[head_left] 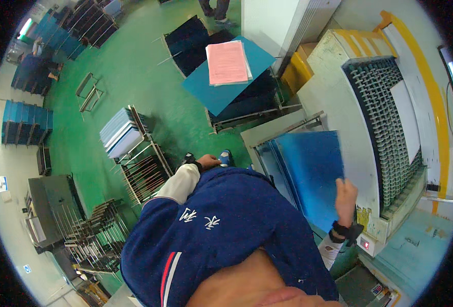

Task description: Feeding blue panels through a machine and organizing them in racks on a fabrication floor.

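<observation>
At the right, my right hand [346,197] grips the edge of a blue sheet [313,166], its fingers closed on the side nearest the roller machine. The sheet is tilted and slightly blurred along its top, beside other blue panels [283,163] standing in a metal-framed rack. Low in front of my waist, my left hand [209,161] hangs with its fingers loosely curled together. Nothing shows in it. Both wrists wear black bands, and a blue-and-white shoe [225,157] appears just past the left hand.
A roller machine [382,128] stands right. Ahead, pink papers [228,62] lie on a teal board [211,98] over a rack. Left are a cart of pale panels [121,134], wire racks [96,238] and a small metal stand [89,93]. Other people stand farther off.
</observation>
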Available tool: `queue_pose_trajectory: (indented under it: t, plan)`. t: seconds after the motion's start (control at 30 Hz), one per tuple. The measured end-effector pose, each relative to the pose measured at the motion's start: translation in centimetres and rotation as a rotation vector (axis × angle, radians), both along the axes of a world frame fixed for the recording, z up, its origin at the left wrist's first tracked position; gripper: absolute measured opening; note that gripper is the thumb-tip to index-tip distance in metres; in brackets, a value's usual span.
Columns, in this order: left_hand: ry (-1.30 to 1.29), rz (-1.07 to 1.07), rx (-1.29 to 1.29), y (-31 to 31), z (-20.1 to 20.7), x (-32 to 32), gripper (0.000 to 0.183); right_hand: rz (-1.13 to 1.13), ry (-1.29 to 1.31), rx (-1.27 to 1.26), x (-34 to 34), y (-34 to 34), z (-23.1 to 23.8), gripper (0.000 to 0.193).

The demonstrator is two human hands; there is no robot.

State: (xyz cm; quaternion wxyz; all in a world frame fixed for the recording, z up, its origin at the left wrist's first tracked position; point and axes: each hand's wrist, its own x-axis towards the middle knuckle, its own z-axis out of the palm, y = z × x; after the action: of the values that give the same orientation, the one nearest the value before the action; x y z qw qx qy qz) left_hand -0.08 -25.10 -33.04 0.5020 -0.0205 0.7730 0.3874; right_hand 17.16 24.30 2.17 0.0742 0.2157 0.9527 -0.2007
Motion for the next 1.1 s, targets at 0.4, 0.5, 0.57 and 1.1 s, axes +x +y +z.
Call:
queue_pose_trajectory:
  t: [0.4,0.5,0.57,1.1]
  plan:
    - [0.033,-0.084,-0.05,1.6,-0.6,-0.8,0.053,-1.088,1.237,-1.012,6.4,14.1,-3.0,0.039]
    - [0.057,-0.062,-0.082,2.8,2.9,-1.0,0.045,-1.024,1.298,-1.14,7.2,16.6,-7.0,0.025]
    - [-0.009,-0.034,-0.038,3.2,3.7,-1.2,0.042,-1.041,1.363,-1.274,7.1,18.9,-9.9,0.023]
    - [-0.037,0.039,-0.1,4.3,4.4,0.1,0.046,-1.026,0.983,-1.491,0.5,21.5,-6.4,0.036]
